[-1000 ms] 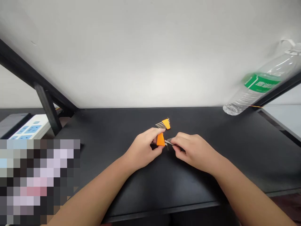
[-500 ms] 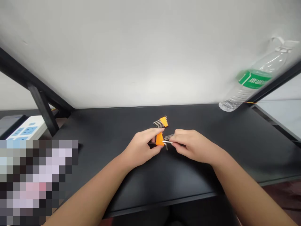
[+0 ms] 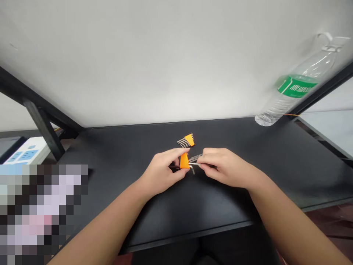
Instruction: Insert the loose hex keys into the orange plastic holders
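Note:
My left hand [image 3: 162, 170] grips an orange holder [image 3: 184, 161] between thumb and fingers, above the black table. Pinched in my right hand [image 3: 220, 165] is a thin silver hex key [image 3: 195, 163], its far end at the holder's right side. Several more thin keys fan out between the holder and my right fingers. A short bent key end shows just below the holder's right edge. Beyond my hands, a second orange holder [image 3: 189, 140] with several silver keys in it lies on the table.
A clear bottle with a green label [image 3: 298, 86] stands at the back right by the pale wall. Black frame bars flank the black table [image 3: 124, 147]. A white power strip [image 3: 30, 151] is at left, near a pixelated area.
The key in my right hand meets the holder at its right edge, where before its tip lay across the orange face. The whole view has shifted slightly.

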A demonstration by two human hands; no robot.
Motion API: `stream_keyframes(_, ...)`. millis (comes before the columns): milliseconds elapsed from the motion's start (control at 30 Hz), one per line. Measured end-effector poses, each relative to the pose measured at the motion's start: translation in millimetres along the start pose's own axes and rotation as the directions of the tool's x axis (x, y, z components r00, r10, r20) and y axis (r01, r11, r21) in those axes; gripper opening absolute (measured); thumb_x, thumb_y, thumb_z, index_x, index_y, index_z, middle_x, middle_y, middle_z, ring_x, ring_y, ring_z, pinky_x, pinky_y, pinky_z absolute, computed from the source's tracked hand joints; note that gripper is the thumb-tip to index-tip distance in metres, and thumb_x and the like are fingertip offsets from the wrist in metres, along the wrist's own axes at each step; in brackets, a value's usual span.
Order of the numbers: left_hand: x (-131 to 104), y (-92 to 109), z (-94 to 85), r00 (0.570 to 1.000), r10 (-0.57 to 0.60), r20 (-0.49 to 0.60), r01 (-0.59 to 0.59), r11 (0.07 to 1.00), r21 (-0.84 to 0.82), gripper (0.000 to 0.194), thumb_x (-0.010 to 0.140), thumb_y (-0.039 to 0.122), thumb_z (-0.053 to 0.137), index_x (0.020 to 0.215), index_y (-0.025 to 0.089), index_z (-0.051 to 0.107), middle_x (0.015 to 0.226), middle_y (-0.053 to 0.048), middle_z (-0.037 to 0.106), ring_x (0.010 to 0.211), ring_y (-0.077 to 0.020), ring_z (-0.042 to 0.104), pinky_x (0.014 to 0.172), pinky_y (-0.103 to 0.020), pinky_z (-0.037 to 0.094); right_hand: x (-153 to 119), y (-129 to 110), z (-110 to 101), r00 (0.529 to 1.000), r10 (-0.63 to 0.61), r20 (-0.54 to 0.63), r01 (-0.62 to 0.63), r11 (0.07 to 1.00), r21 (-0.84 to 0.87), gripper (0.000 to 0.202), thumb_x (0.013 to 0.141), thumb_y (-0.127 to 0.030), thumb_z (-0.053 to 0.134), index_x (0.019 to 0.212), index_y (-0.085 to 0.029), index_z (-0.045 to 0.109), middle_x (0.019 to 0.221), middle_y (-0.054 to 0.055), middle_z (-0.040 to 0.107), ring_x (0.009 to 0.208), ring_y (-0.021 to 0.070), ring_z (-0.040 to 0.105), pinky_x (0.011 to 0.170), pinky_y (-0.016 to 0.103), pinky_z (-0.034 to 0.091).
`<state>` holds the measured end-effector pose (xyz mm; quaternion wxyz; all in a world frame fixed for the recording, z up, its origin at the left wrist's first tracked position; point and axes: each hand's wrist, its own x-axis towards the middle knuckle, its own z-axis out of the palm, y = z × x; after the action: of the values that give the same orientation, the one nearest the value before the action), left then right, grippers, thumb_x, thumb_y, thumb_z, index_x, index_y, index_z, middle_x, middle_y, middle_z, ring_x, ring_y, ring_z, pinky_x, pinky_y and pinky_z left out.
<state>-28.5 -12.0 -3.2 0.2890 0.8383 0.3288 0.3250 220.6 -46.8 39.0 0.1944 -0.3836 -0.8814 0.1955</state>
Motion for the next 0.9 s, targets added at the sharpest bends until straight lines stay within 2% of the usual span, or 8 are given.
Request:
stream_keyframes(267, -0.6, 1.1, 1.3, 0.999, 0.024, 0.042, -0.026, 0.998, 0.051, 0.048, 0.088, 0.023, 0.072, 0.136, 0.024, 0.063, 0.098, -0.002, 0.070, 0.071, -0.0096, 0.059, 0.070, -0.023, 0.053, -2.6, 1.3, -5.5, 0.997, 0.048, 0.062, -0.049, 0.999, 0.018, 0.027, 0.107, -0.025, 0.048, 0.095, -0.020, 0.072, 0.086, 0.003, 0.059, 0.072, 0.0136, 0.053, 0.067, 0.028, 0.039)
stream_keyframes(467, -1.0, -2.0, 0.4, 0.998, -0.026, 0.057, 0.021, 0.996, 0.082, 0.049, 0.087, 0.022, 0.073, 0.135, 0.024, 0.063, 0.091, 0.001, 0.069, 0.070, -0.0093, 0.059, 0.068, -0.022, 0.052, -4.2, 3.9, -6.3, 0.992, 0.117, 0.053, -0.115, 0.992, -0.051, 0.027, 0.107, -0.024, 0.047, 0.094, -0.020, 0.071, 0.086, 0.003, 0.056, 0.070, 0.0134, 0.052, 0.065, 0.027, 0.039)
stream_keyframes(733, -0.9, -3.5, 2.2, 0.995, -0.021, 0.095, 0.013, 0.996, 0.088, 0.046, 0.087, 0.025, 0.073, 0.132, 0.025, 0.063, 0.087, 0.002, 0.068, 0.067, -0.0093, 0.058, 0.064, -0.021, 0.051, 0.5, -4.9, 0.9, 0.986, 0.125, 0.107, -0.117, 0.990, -0.077, 0.024, 0.105, -0.020, 0.048, 0.096, -0.021, 0.070, 0.087, 0.002, 0.054, 0.065, 0.0113, 0.049, 0.060, 0.025, 0.036)
stream_keyframes(900, -1.7, -3.1, 0.5, 0.995, -0.050, 0.082, 0.042, 0.995, 0.094, 0.047, 0.087, 0.027, 0.073, 0.133, 0.026, 0.063, 0.088, 0.002, 0.070, 0.065, -0.0095, 0.058, 0.064, -0.023, 0.051, -2.8, -2.5, -1.5, 0.990, 0.138, 0.029, -0.136, 0.989, -0.065, 0.025, 0.105, -0.022, 0.049, 0.094, -0.022, 0.071, 0.087, 0.003, 0.055, 0.067, 0.0135, 0.052, 0.063, 0.027, 0.041)
